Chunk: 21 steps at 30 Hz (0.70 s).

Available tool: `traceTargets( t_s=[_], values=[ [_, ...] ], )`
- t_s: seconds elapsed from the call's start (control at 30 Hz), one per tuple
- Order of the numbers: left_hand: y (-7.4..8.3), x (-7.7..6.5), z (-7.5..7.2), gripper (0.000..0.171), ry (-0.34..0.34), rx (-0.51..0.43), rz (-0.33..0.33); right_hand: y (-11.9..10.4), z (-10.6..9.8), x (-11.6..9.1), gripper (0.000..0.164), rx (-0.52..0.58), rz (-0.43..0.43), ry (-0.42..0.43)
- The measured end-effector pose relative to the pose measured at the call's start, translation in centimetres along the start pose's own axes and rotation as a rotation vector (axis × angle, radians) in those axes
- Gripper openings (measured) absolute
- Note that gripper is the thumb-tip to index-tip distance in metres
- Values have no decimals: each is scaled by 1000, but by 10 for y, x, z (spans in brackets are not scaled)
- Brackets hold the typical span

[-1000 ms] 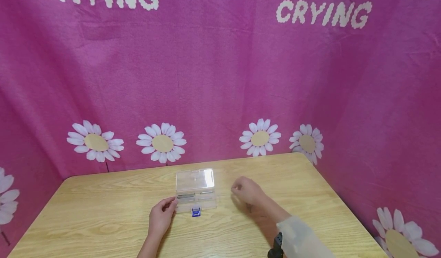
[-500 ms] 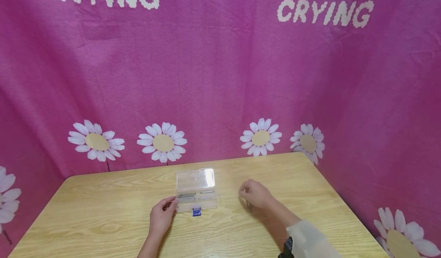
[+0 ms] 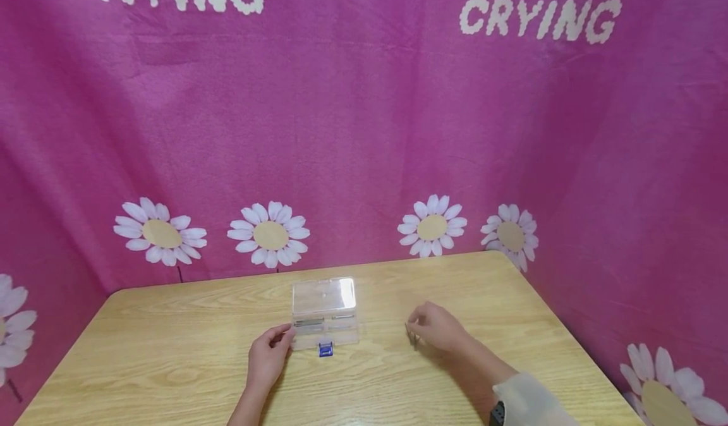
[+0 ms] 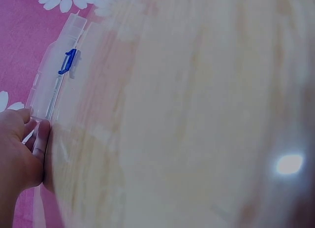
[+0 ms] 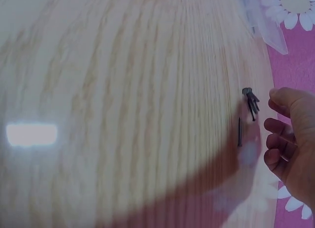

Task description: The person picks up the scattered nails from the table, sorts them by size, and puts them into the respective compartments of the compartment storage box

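Observation:
A clear plastic box (image 3: 341, 335) with a blue latch (image 3: 325, 349) stands with its lid (image 3: 323, 296) raised at the back. Dark slender pieces like nails lie in its compartments. My left hand (image 3: 267, 356) grips the box's left end between thumb and fingers, also seen in the left wrist view. To the right of the box, my right hand (image 3: 440, 328) is low over the table, fingers loosely curled. In the right wrist view a small cluster of dark nails (image 5: 251, 102) lies just off the thumb tip, and a single nail (image 5: 239, 132) is close by.
The wooden table (image 3: 188, 344) carries the box and the loose nails. A pink curtain (image 3: 352, 129) with daisies and white lettering hangs behind and along both sides. A dark wrist device (image 3: 497, 413) shows below the right sleeve (image 3: 531, 401).
My right hand has moved to the right, away from the box, and the loose nails now show by its fingertips. The left hand keeps its hold on the box.

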<state>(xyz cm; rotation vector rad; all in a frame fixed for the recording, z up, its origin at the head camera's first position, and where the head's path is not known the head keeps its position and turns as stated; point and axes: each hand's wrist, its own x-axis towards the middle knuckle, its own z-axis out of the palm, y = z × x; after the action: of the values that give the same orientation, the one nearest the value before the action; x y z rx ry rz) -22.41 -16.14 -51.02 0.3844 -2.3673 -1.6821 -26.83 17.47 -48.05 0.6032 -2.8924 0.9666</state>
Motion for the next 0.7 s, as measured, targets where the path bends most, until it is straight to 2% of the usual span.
traceTargets(
  t_s=[0.13, 0.53, 0.7],
  values=[
    [0, 0, 1, 31, 4, -3, 11, 5, -3, -5, 7, -11, 6, -2],
    [-2, 0, 0, 31, -5, 5, -12, 8, -2, -14, 7, -51, -15, -20],
    [-1, 1, 0, 31, -4, -2, -9, 9, -1, -14, 6, -60, -1, -3]
  ],
)
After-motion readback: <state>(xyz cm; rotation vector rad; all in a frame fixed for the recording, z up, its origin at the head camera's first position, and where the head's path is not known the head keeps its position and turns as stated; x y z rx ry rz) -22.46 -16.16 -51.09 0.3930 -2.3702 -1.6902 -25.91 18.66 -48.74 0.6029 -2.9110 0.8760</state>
